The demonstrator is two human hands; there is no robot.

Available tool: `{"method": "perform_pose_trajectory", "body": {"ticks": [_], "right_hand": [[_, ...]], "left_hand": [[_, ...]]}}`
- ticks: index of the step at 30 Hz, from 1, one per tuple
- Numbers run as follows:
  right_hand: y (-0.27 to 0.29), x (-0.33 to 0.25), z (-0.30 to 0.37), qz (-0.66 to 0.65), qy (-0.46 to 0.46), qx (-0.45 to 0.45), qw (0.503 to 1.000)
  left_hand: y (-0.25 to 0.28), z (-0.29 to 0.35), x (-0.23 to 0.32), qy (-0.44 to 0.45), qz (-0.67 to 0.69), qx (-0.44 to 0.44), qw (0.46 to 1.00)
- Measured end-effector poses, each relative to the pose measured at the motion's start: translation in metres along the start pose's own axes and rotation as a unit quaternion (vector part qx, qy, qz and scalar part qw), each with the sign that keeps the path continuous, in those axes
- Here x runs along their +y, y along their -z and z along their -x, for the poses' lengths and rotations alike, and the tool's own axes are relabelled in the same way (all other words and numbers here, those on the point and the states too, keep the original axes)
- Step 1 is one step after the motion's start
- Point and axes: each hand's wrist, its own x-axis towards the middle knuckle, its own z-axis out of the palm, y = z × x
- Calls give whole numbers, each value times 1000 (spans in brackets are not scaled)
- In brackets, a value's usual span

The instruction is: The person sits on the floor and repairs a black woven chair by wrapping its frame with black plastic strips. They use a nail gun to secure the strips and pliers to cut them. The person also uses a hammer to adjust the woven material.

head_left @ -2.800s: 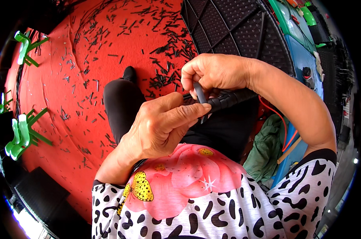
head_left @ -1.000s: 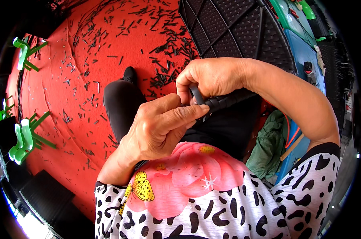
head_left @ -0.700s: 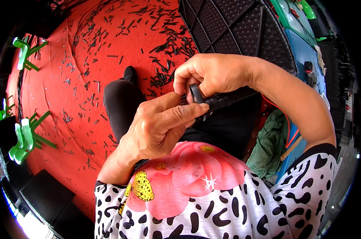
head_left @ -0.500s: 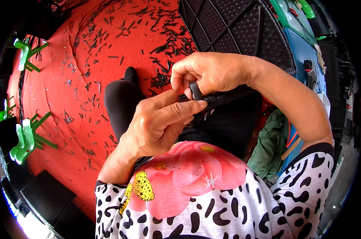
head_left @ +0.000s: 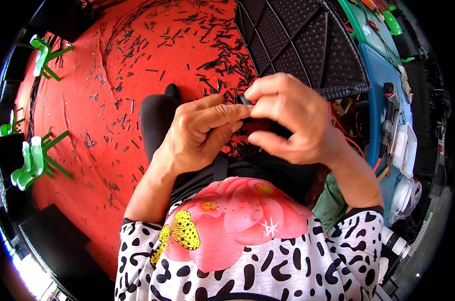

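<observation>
My left hand (head_left: 200, 131) is closed, thumb and fingers pinching around a flat black strip (head_left: 244, 100) whose dark end shows beyond the fingertips. My right hand (head_left: 295, 120) is just beside it, slightly blurred, with the thumb well apart from the curved fingers. Its upper fingertips come close to the strip; contact is unclear. Behind that hand runs the edge of a black woven wicker panel (head_left: 302, 45), its rim bar wrapped in black strip (head_left: 345, 91). The hands hide the bar's nearer end.
Short black offcuts (head_left: 215, 64) litter the red floor (head_left: 122, 165). Green stools (head_left: 37, 163) stand left. On the right, a blue surface (head_left: 373, 60) carries a dark hand tool (head_left: 389, 113) and a white tray (head_left: 405, 145). Green cloth (head_left: 332, 203) lies by my right forearm.
My right hand has moved down and right, and its thumb has spread from the fingers. The wrapped bar that lay across between both hands now shows mainly right of my right hand.
</observation>
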Motion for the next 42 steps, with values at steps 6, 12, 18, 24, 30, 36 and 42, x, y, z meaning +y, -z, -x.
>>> {"method": "perform_pose_trajectory", "body": {"ticks": [6,12,18,24,30,36,42], "right_hand": [[-29,2,10,97,59,79,990],[-33,-5,14,123,74,136,980],[-32,-20,9,34,91,145,985],[-26,-40,24,-123,-2,129,984],[-39,-42,33,-123,28,209,970],[-41,-34,29,-14,85,160,983],[-39,-19,23,121,79,116,983]], "left_hand": [[3,4,0,23,23,7,999],[-3,5,-3,14,43,17,999],[0,4,0,0,11,8,1000],[-1,4,7,37,-14,-3,999],[2,4,1,-20,-44,12,999],[2,6,-6,-26,-25,23,999],[1,7,-9,-30,-19,33,999]]}}
